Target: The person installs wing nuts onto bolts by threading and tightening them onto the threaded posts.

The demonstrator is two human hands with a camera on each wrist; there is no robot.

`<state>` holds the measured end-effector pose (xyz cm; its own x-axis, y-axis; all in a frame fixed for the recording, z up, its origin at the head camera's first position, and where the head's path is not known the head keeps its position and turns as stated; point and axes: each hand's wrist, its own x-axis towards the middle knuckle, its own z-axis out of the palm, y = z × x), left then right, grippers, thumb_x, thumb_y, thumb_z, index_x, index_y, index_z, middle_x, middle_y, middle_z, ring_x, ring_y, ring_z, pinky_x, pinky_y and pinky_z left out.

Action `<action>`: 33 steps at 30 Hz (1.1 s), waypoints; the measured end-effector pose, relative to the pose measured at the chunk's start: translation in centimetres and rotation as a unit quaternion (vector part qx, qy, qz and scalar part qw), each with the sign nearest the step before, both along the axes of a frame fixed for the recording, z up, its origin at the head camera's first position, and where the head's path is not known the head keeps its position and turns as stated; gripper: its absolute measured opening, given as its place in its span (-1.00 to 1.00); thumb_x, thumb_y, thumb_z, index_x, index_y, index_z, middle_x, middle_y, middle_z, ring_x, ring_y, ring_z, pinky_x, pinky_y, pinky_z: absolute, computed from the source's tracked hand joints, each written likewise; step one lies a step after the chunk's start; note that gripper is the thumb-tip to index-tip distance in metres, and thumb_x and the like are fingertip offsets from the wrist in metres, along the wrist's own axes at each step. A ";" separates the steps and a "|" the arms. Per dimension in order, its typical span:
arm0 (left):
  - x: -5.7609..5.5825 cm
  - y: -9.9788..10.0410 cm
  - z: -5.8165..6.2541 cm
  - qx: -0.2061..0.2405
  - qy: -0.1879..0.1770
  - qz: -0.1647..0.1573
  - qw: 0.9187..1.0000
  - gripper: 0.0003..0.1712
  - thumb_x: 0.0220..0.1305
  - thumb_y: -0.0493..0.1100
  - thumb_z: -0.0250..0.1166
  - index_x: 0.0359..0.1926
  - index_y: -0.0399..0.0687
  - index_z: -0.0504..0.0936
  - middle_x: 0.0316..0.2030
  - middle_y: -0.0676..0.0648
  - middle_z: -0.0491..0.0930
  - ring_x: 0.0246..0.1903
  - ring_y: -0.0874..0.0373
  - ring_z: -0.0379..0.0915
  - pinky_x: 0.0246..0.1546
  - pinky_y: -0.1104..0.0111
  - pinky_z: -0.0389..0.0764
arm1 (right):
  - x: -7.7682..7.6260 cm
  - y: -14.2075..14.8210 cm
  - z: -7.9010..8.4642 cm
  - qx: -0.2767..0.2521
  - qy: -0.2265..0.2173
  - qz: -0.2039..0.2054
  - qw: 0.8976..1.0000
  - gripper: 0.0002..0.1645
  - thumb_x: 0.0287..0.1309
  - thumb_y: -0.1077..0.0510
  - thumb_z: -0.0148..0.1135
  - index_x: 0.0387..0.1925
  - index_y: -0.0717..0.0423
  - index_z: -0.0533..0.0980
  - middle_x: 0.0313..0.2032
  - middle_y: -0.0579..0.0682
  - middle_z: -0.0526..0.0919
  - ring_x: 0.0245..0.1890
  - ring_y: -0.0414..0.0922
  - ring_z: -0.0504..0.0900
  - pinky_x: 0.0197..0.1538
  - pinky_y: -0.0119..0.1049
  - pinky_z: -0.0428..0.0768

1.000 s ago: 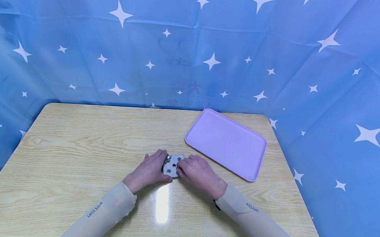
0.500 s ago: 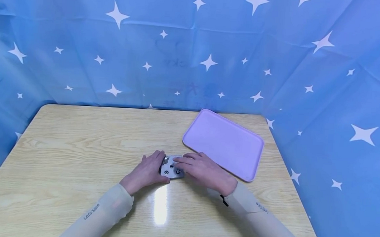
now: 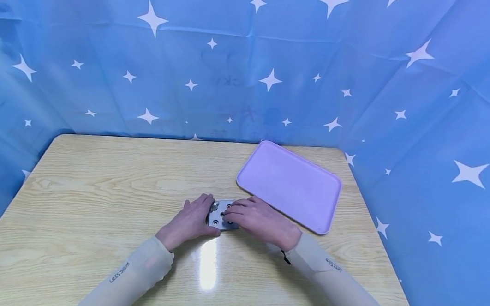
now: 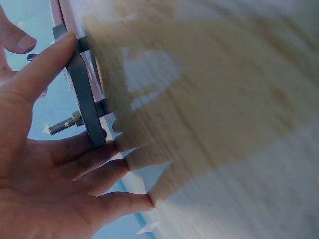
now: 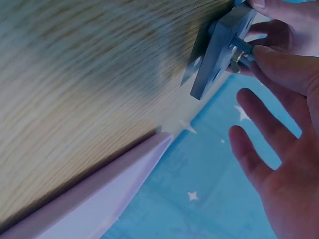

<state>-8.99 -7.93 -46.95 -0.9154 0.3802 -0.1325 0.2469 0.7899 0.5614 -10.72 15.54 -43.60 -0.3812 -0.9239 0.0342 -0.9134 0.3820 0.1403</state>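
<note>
A thick grey metal plate (image 3: 218,217) with several holes stands on the table on short feet, as the left wrist view shows. My left hand (image 3: 189,221) grips its left side, the thumb on the near edge and fingers on the far edge. A threaded bolt (image 4: 62,126) with a nut (image 4: 77,118) rises from the plate by my left fingers. Over the right part of the plate, my right hand (image 3: 260,220) pinches a second upright bolt (image 5: 242,46) between thumb and index finger. Its other fingers are spread; whether a nut sits under the fingertips is hidden.
A lilac tray (image 3: 293,185) lies at an angle on the table, behind and right of the plate. The wood-grain table (image 3: 101,201) ends at a blue star-patterned curtain (image 3: 170,66) at the back and sides.
My right fingers move over the bolt on the plate's right part: closed on it, then spread and lifted, now together at it again. My left hand keeps its grip on the plate.
</note>
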 end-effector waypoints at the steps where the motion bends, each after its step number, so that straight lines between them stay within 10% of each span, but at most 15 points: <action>1: 0.0 0.0 0.0 0.000 0.000 -0.001 1.000 0.06 0.01 0.06 0.65 0.39 -0.37 0.36 0.28 -0.31 0.45 0.15 -0.18 0.49 0.32 -0.41 0.23 | 0.0 0.0 0.0 0.002 0.001 0.001 1.000 -0.57 0.41 0.19 0.30 0.24 -0.17 0.58 0.21 -0.26 0.63 0.27 -0.21 0.53 0.23 -0.21 0.50; 24: 0.0 0.1 -0.1 -0.006 0.002 0.002 1.000 0.09 0.02 0.10 0.65 0.41 -0.37 0.34 0.29 -0.31 0.44 0.20 -0.21 0.48 0.32 -0.40 0.24 | 0.3 -1.3 -1.6 -0.111 0.014 -0.055 0.992 -0.92 0.33 0.08 0.39 -0.24 -0.03 0.64 -0.30 -0.15 0.64 -0.31 -0.16 0.59 -0.20 -0.26 0.60; 33: 0.1 0.0 -0.2 -0.008 0.009 -0.002 1.000 0.08 0.02 0.07 0.64 0.39 -0.42 0.36 0.33 -0.37 0.41 0.28 -0.25 0.43 0.30 -0.43 0.24 | 1.2 -2.3 -2.4 -0.186 -0.070 -0.121 0.973 -0.92 0.30 0.24 0.35 -0.33 0.09 0.59 -0.51 -0.15 0.59 -0.56 -0.24 0.48 -0.48 -0.39 0.51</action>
